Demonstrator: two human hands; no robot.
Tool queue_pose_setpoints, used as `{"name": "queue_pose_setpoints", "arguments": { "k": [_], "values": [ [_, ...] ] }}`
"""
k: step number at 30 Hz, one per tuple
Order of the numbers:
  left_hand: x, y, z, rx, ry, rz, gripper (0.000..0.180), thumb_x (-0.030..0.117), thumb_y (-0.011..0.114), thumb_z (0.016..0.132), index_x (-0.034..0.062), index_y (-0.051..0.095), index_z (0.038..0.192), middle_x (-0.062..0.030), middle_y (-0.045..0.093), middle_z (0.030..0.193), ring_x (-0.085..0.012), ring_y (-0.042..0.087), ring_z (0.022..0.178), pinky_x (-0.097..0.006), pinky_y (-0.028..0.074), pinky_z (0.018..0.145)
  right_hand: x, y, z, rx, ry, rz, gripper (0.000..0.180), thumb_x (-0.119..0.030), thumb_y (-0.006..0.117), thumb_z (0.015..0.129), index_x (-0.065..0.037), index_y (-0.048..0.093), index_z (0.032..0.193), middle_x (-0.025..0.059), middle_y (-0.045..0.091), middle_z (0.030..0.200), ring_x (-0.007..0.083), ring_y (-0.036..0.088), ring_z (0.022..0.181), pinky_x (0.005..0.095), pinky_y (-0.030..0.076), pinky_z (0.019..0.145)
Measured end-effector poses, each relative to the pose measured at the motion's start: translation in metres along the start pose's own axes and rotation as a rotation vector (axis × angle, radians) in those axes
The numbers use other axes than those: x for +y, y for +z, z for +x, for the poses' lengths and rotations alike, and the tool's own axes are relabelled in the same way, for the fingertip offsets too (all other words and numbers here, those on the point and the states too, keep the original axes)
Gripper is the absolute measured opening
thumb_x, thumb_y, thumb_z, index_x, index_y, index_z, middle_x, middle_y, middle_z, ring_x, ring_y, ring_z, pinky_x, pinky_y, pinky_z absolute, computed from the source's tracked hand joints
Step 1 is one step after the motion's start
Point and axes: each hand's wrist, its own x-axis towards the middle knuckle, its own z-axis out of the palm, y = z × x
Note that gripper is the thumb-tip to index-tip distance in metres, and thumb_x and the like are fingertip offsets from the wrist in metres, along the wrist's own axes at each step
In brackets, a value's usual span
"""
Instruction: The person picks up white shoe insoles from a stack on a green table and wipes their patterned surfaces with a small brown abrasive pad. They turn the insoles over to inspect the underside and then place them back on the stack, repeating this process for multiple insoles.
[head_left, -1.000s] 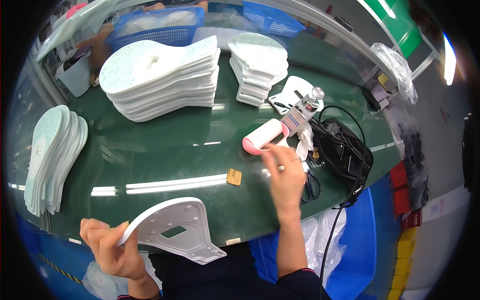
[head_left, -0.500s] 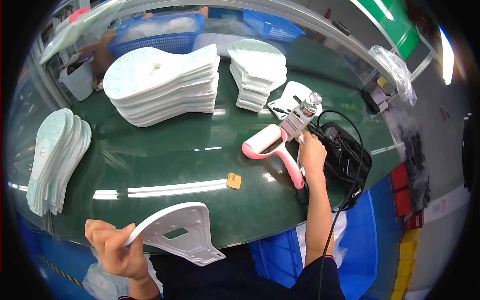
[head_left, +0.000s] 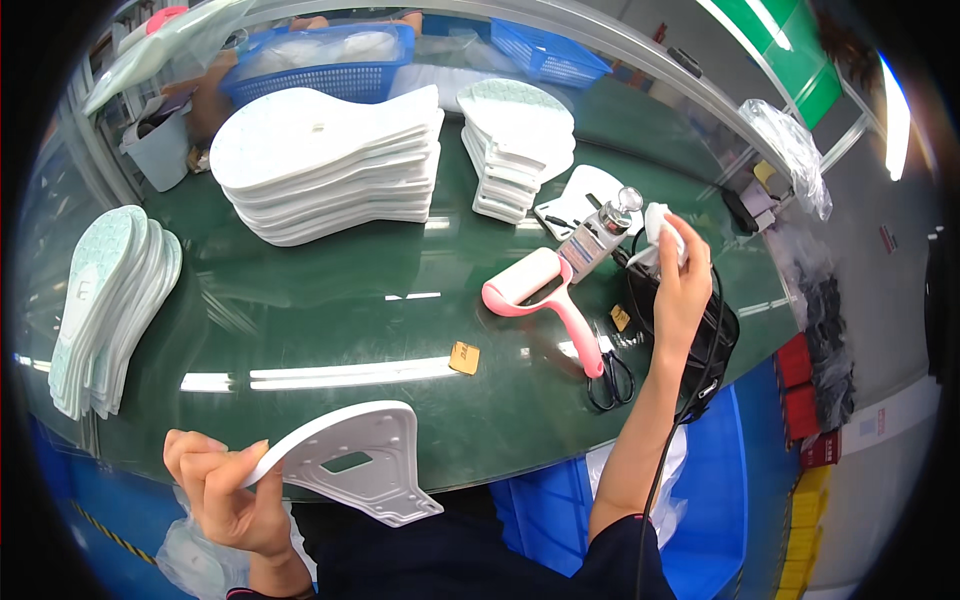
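Observation:
At the table's near edge, my left hand point(head_left: 232, 492) grips the rounded end of a white moulded plastic panel point(head_left: 395, 455). Its ribbed side and rectangular cut-out face me. My right hand point(head_left: 683, 280) pinches a crumpled white cloth or tissue point(head_left: 658, 232) above a black bag point(head_left: 700, 335). Left of that hand stands a clear bottle point(head_left: 592, 250) with a metal pump top. A pink-handled lint roller point(head_left: 530, 280) lies against the bottle's base. Below the roller's handle are black-handled scissors point(head_left: 612, 385). A small brown square point(head_left: 620, 318) rests between the roller and the bag.
Stacked pale panels stand in a large pile point(head_left: 330, 170), a smaller pile point(head_left: 515, 140) and a leaning row point(head_left: 115, 310). A white plate point(head_left: 575, 200) lies behind the bottle. Another brown square point(head_left: 464, 357) is mid-table. A black cable point(head_left: 665, 460) crosses my right arm. A blue bin point(head_left: 720, 480) sits below.
My right hand has risen away from beside the bottle and roller, and the white cloth now shows in its fingers. The scissors and second brown square are uncovered. My left hand has barely shifted.

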Motion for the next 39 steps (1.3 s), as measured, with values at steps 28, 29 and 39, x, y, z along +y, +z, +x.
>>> {"name": "queue_pose_setpoints", "arguments": {
  "k": [28, 29, 39],
  "values": [
    [0.009, -0.007, 0.010, 0.006, 0.103, 0.031, 0.025, 0.018, 0.073, 0.050, 0.0175, 0.062, 0.072, 0.0087, 0.048, 0.066, -0.0153, 0.039, 0.070, -0.033, 0.030, 0.068, 0.015, 0.024, 0.044, -0.268, -0.361, -0.524, 0.022, -0.016, 0.058, 0.072, 0.001, 0.059, 0.086, 0.0142, 0.054, 0.081, 0.0295, 0.052, 0.081, 0.0354, 0.040, 0.072],
    [0.012, -0.010, 0.013, -0.007, 0.114, 0.043, 0.024, 0.020, 0.072, 0.051, 0.0195, 0.062, 0.073, 0.0103, 0.048, 0.067, -0.0137, 0.039, 0.071, -0.032, 0.030, 0.069, 0.015, 0.022, 0.044, -0.319, -0.332, -0.532, 0.022, -0.016, 0.057, 0.073, 0.001, 0.059, 0.087, 0.0142, 0.054, 0.081, 0.0295, 0.052, 0.082, 0.0354, 0.040, 0.071],
    [0.015, -0.018, 0.010, 0.207, 0.236, 0.045, 0.011, 0.031, 0.064, 0.055, 0.0233, 0.061, 0.063, 0.0116, 0.041, 0.058, -0.0090, 0.037, 0.067, -0.033, 0.030, 0.075, -0.003, 0.027, 0.040, -0.377, -0.242, -0.467, 0.025, -0.018, 0.054, 0.076, 0.001, 0.058, 0.092, 0.0115, 0.054, 0.083, 0.0264, 0.053, 0.080, 0.0324, 0.039, 0.071]
  ]
}}
